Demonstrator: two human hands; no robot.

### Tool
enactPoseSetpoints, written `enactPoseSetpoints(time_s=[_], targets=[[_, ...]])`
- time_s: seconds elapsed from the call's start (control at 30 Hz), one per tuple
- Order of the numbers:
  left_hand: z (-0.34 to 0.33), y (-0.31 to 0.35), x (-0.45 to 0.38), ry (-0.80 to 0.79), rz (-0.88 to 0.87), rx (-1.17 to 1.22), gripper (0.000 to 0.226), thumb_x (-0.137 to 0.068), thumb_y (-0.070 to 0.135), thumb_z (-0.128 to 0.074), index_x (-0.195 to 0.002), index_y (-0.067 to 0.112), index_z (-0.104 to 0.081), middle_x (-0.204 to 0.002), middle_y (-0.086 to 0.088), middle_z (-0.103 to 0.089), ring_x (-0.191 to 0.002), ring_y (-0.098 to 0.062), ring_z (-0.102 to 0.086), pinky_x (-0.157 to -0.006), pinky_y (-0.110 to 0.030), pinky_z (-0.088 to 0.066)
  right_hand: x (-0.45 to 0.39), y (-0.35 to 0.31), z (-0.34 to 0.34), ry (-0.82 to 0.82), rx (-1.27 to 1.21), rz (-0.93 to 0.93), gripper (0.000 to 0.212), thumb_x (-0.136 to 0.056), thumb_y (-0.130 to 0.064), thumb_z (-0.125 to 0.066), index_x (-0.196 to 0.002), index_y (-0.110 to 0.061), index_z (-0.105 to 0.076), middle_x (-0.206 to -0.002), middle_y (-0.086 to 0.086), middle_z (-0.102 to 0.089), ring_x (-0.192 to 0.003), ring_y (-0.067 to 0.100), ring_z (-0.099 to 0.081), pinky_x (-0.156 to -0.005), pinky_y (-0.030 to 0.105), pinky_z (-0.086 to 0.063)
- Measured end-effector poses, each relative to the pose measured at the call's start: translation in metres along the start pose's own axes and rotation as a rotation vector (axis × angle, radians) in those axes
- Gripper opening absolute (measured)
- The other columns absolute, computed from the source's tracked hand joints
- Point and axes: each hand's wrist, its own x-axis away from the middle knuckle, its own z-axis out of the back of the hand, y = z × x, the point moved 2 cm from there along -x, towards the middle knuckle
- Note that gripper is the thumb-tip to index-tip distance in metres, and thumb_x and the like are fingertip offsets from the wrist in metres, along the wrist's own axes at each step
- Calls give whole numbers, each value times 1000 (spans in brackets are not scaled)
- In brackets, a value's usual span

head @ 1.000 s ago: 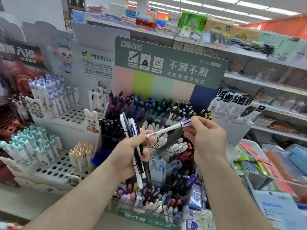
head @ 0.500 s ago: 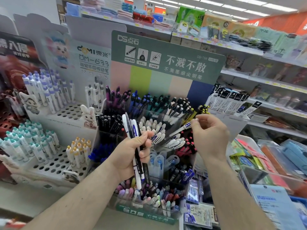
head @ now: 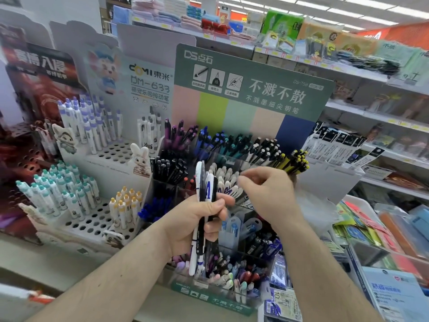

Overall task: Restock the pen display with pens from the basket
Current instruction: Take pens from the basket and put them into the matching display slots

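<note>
My left hand (head: 197, 219) grips a bundle of pens (head: 201, 180), white and black ones, upright in front of the pen display (head: 255, 89) with its green header. My right hand (head: 267, 194) hovers, blurred, with curled fingers just right of the compartment of white pens with purple print (head: 226, 182). No pen shows between its fingers. The display's clear compartments hold purple, blue, teal, black and yellow-tipped pens (head: 294, 161). The basket is out of view.
A white tiered stand (head: 104, 156) with teal, purple and yellow capped pens is at the left. Hanging refill packets (head: 336, 147) sit at the right. Store shelves run behind, and coloured packs (head: 383, 228) fill bins at the lower right.
My right hand carried a white pen with a blue end down to the white-pen compartment; that pen is no longer in the hand. The left hand kept its bundle.
</note>
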Motion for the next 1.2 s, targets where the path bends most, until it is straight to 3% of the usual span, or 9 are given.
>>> enactPoseSetpoints(time_s=[0.1,0.2,0.27,0.33,0.47,0.63,0.9,1.07,1.2], targets=[[-5,-1,4,-123,63,-47,12,-86,18,-59,-83,12,-69,-60,4,-59,-42,-5,-43,-43,-18,-35,10,-16,-16,-296,-356,-98,7,-91,-28,-72,-90,-21,-74,-86,-1,-76,-79,11,-71,-67,25,-58],[-8,-2,7,-136,87,-87,12,-88,19,-52,-88,7,-56,-57,3,-61,-41,-3,-46,-43,-16,-36,13,-16,-24,-329,-460,-108,9,-90,-21,-73,-87,-13,-73,-88,17,-73,-74,26,-67,-73,45,-62],[-5,-4,8,-89,83,-42,19,-87,19,-57,-97,4,-59,-69,-3,-67,-43,-7,-52,-42,-18,-40,15,-14,-25,-332,-529,-106,8,-89,-14,-73,-82,-10,-71,-77,12,-72,-69,21,-66,-63,35,-59],[-1,-5,9,-16,80,-10,27,-90,19,-62,-110,2,-63,-81,-11,-70,-51,-14,-61,-44,-23,-49,16,-12,-23,-274,-543,-84,9,-88,-9,-73,-80,-9,-71,-68,1,-70,-62,13,-65,-58,24,-53],[11,-1,13,150,90,-6,29,-97,17,-49,-119,4,-61,-99,-20,-72,-68,-24,-70,-54,-28,-59,12,-4,-8,43,-560,-101,9,-86,-13,-76,-79,-13,-71,-63,-4,-64,-55,11,-55,-56,24,-49],[25,5,16,237,44,7,27,-85,11,-57,-110,5,-65,-91,-17,-73,-49,-13,-60,-36,-17,-44,7,15,5,421,-696,-278,11,-88,-19,-75,-84,-14,-66,-68,-2,-62,-53,10,-53,-55,24,-48],[37,14,15,61,-181,470,51,-39,14,-100,-84,9,-76,-72,-7,-70,-38,-5,-50,-32,-14,-36,12,11,-17,373,-725,-292,2,-91,-12,-70,-92,-11,-69,-77,3,-69,-56,8,-62,-59,23,-53],[49,22,23,132,-218,505,53,-37,15,-100,-84,12,-77,-82,-6,-74,-38,-4,-48,-32,-14,-36,-5,-13,-22,484,-830,-181,10,-91,-3,-68,-87,-12,-67,-77,6,-70,-63,16,-69,-61,24,-57],[53,28,33,345,-215,419,18,-74,20,-66,-89,11,-68,-74,-4,-71,-35,-4,-44,-32,-12,-30,-29,-30,-36,605,-649,50,13,-90,-9,-71,-84,-20,-68,-77,1,-70,-74,23,-72,-72,32,-60]])
